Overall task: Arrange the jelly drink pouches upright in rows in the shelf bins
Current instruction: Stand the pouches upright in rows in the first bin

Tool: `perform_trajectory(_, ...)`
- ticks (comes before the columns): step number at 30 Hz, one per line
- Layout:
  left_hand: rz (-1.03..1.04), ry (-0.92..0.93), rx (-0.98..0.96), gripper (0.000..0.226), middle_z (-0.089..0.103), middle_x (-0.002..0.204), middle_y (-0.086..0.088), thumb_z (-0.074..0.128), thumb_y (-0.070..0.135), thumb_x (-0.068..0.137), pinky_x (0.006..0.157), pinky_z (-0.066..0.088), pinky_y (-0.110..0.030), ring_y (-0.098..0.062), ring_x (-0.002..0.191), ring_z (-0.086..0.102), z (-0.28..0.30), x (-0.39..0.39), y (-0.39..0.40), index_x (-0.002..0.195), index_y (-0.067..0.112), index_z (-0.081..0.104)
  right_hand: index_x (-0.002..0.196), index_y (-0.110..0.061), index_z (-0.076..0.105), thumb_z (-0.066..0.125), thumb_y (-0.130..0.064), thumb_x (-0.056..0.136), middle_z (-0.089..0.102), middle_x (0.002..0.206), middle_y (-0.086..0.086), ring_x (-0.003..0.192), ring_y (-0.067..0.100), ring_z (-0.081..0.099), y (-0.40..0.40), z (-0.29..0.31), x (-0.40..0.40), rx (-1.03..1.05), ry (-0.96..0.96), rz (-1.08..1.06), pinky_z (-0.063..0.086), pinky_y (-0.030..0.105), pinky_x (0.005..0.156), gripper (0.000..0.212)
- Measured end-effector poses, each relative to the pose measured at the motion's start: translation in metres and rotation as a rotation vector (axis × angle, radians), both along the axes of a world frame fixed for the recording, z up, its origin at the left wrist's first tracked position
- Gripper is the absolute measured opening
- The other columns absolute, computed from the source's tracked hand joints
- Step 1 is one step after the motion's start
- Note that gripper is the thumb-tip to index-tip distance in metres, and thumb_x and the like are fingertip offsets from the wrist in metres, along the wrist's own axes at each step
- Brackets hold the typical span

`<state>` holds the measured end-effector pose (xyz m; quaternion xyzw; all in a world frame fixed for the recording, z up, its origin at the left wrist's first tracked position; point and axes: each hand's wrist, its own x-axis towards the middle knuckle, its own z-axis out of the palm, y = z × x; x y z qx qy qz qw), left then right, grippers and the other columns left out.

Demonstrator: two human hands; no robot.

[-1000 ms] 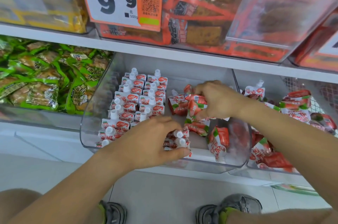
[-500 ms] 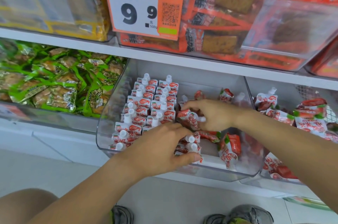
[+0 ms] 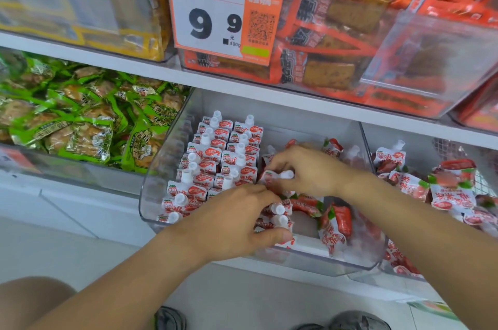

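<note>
A clear shelf bin (image 3: 151, 195) holds red-and-white jelly drink pouches with white caps. Two upright rows of pouches (image 3: 215, 157) fill its left side. My left hand (image 3: 231, 224) rests at the front of a short third row (image 3: 277, 215), thumb against the front pouch. My right hand (image 3: 304, 170) grips one pouch (image 3: 275, 177) by its cap end, just behind that third row. Loose pouches (image 3: 334, 227) lie flat in the bin's right part. How the left fingers sit is partly hidden.
The neighbouring bin on the right (image 3: 447, 189) holds more jumbled pouches. Green snack packs (image 3: 80, 124) fill the bin on the left. Above, orange tofu packs (image 3: 336, 33) and a 9.9 price tag (image 3: 223, 14) hang over the shelf edge (image 3: 269, 97). My shoes (image 3: 358, 321) stand on the floor below.
My right hand has brought a pouch down and to the left, from the loose pile toward the third row. My left hand has stayed at the front of that row.
</note>
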<state>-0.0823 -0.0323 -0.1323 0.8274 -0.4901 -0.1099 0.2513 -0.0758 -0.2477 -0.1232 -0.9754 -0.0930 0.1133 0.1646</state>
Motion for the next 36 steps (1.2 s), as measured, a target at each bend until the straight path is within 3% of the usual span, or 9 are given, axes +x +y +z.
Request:
perform_trajectory(2, 0.004, 0.008, -0.011, 0.051, 0.058, 0.115, 0.016, 0.056, 0.065, 0.083, 0.087, 0.044, -0.025, -0.001, 0.102, 0.049, 0.001, 0.002, -0.001, 0.117, 0.028, 0.061, 0.115, -0.027, 0.07, 0.065, -0.036, 0.091, 0.067, 0.102, -0.015, 0.09, 0.003, 0.057, 0.008, 0.0, 0.0, 0.019, 0.049, 0.051, 0.039, 0.012, 0.074, 0.026)
perform_trajectory(9, 0.017, 0.011, 0.013, 0.055, 0.06, 0.112, 0.014, 0.056, 0.069, 0.081, 0.086, 0.047, -0.031, -0.004, 0.101, 0.053, -0.001, 0.008, 0.003, 0.123, 0.033, 0.058, 0.112, -0.043, 0.067, 0.059, -0.049, 0.092, 0.071, 0.102, -0.008, 0.09, 0.015, 0.065, -0.002, 0.01, 0.004, 0.077, 0.286, -0.009, 0.054, 0.041, 0.086, 0.022)
perform_trajectory(12, 0.04, 0.014, -0.016, 0.072, 0.049, 0.12, 0.018, 0.066, 0.071, 0.07, 0.093, 0.042, -0.022, -0.001, 0.11, 0.047, 0.002, 0.008, 0.003, 0.13, 0.035, 0.048, 0.112, -0.036, 0.067, 0.062, -0.026, 0.096, 0.073, 0.108, -0.005, 0.095, 0.009, 0.067, -0.002, 0.014, 0.001, 0.215, 0.484, -0.005, 0.053, 0.028, 0.089, 0.019)
perform_trajectory(15, 0.054, 0.005, -0.034, 0.094, 0.036, 0.127, 0.02, 0.072, 0.073, 0.059, 0.095, 0.038, -0.016, 0.005, 0.115, 0.04, 0.003, 0.01, 0.0, 0.136, 0.033, 0.037, 0.132, -0.016, 0.057, 0.054, 0.007, 0.094, 0.067, 0.126, 0.001, 0.115, 0.01, 0.062, -0.009, 0.012, -0.003, 0.342, 0.578, -0.072, 0.049, 0.029, 0.102, 0.045)
perform_trajectory(18, -0.015, 0.076, 0.003, 0.114, 0.026, 0.144, 0.026, 0.075, 0.075, 0.054, 0.103, 0.03, -0.013, 0.011, 0.125, 0.03, 0.006, 0.013, -0.007, 0.146, 0.043, 0.015, 0.138, -0.009, 0.051, 0.049, 0.018, 0.09, 0.062, 0.134, 0.003, 0.12, 0.008, 0.059, -0.015, 0.006, -0.008, 0.415, 0.607, -0.093, 0.047, 0.026, 0.103, 0.056)
perform_trajectory(20, -0.039, 0.099, 0.03, 0.111, 0.037, 0.14, 0.027, 0.075, 0.075, 0.053, 0.102, 0.032, -0.012, 0.01, 0.123, 0.036, 0.008, 0.015, -0.011, 0.145, 0.043, 0.022, 0.139, -0.006, 0.049, 0.053, 0.017, 0.089, 0.06, 0.136, 0.006, 0.118, 0.009, 0.059, -0.017, 0.007, -0.007, 0.413, 0.609, -0.097, 0.048, 0.026, 0.102, 0.055)
perform_trajectory(23, -0.065, 0.058, 0.025, 0.082, 0.054, 0.119, 0.023, 0.073, 0.074, 0.059, 0.094, 0.044, -0.018, 0.005, 0.108, 0.051, 0.008, 0.019, -0.016, 0.128, 0.035, 0.052, 0.139, -0.008, 0.05, 0.062, 0.01, 0.088, 0.059, 0.135, 0.007, 0.122, 0.017, 0.059, -0.028, 0.013, 0.003, 0.266, 0.514, -0.113, 0.049, 0.031, 0.103, 0.055)
perform_trajectory(28, -0.057, 0.052, 0.029, 0.073, 0.058, 0.109, 0.022, 0.068, 0.077, 0.06, 0.087, 0.048, -0.024, 0.004, 0.1, 0.054, 0.002, 0.021, -0.016, 0.116, 0.031, 0.061, 0.133, -0.014, 0.057, 0.08, -0.021, 0.079, 0.064, 0.126, 0.003, 0.114, 0.021, 0.06, -0.041, 0.014, 0.004, -0.335, 0.296, 0.019, 0.048, 0.024, 0.087, 0.059)
perform_trajectory(36, -0.043, 0.054, 0.047, 0.073, 0.057, 0.106, 0.023, 0.065, 0.081, 0.059, 0.086, 0.049, -0.022, 0.004, 0.098, 0.054, 0.001, 0.021, -0.016, 0.114, 0.032, 0.062, 0.13, -0.012, 0.054, 0.084, -0.053, 0.065, 0.054, 0.116, 0.006, 0.101, 0.025, 0.056, -0.038, -0.011, 0.0, -0.509, 0.355, 0.015, 0.054, 0.037, 0.086, 0.082)
